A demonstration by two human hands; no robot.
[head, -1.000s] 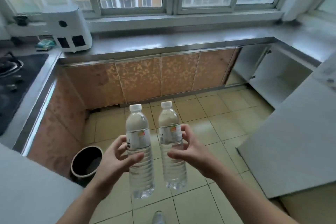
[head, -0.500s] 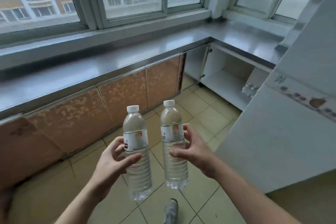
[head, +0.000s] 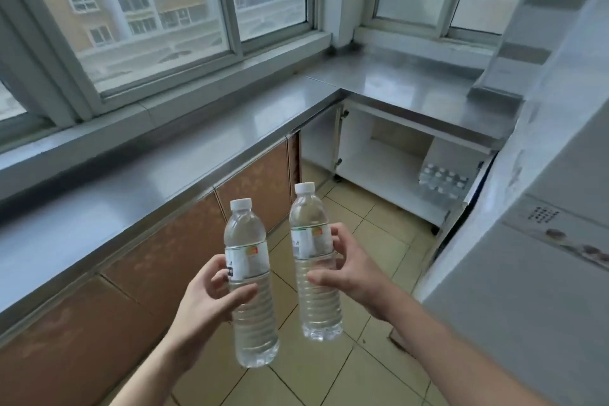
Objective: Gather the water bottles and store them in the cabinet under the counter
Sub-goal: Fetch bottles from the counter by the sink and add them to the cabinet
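Note:
Two clear water bottles with white caps stand upright in front of me. My left hand [head: 207, 301] grips the left bottle [head: 250, 277] around its middle. My right hand [head: 351, 269] grips the right bottle [head: 314, 260] just below its label. Ahead to the right, the white cabinet [head: 379, 161] under the steel counter [head: 405, 89] stands open. Several water bottles [head: 443, 183] sit at the right end of its shelf.
A long steel counter [head: 158, 175] with brown patterned doors [head: 164, 260] runs along the left under the windows. A large white appliance [head: 534, 273] fills the right side. Beige floor tiles [head: 375, 231] lie between them, leading to the cabinet.
The view has swung further right and closer to the corner, so the open cabinet and its stored bottles show more fully. Both hands still hold their bottles upright.

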